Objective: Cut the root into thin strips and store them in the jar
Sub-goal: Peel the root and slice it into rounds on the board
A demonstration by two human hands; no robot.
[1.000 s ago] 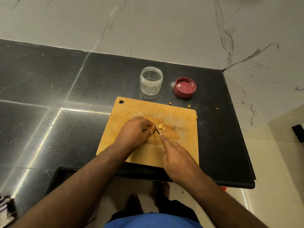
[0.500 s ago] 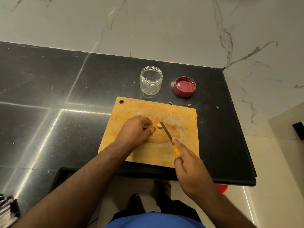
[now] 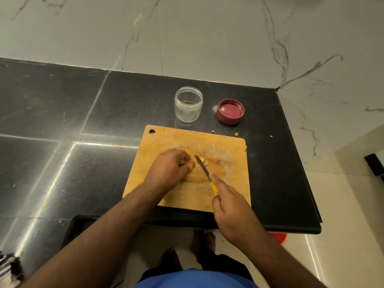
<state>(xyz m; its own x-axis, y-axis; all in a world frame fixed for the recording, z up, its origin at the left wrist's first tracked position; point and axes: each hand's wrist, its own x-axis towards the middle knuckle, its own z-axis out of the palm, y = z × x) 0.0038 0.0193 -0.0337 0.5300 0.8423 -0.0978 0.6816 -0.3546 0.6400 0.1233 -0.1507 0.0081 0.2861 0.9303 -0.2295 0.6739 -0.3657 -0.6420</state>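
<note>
Two bare hands work over a wooden cutting board [image 3: 224, 148] that lies on a dark stone counter [image 3: 104, 113], near its front edge. The left hand [image 3: 168, 168] sits curled on the middle of the board, fingers bent down and pinching the root [image 3: 182, 161], of which only a small tan bit peeks out between the fingertips. Just to the right of it the right hand [image 3: 230, 208] grips a small knife [image 3: 204, 169] by its yellow handle, forefinger stretched along the top; the narrow blade angles away toward the far left, its tip close beside the left fingers. A couple of pale cut pieces [image 3: 205, 162] lie on the board, touching or just beside the blade on its right; I cannot tell which. The wood under the hands is stained orange.

Beyond the board's far edge stands a clear jar [image 3: 188, 104], upright, open, with nothing I can make out inside. To its right, apart from it, a dark red lid [image 3: 230, 111] rests upside down. A few small scraps [image 3: 236, 133] are scattered on the counter by the board's far right corner. Pale marbled wall rises behind the counter.
</note>
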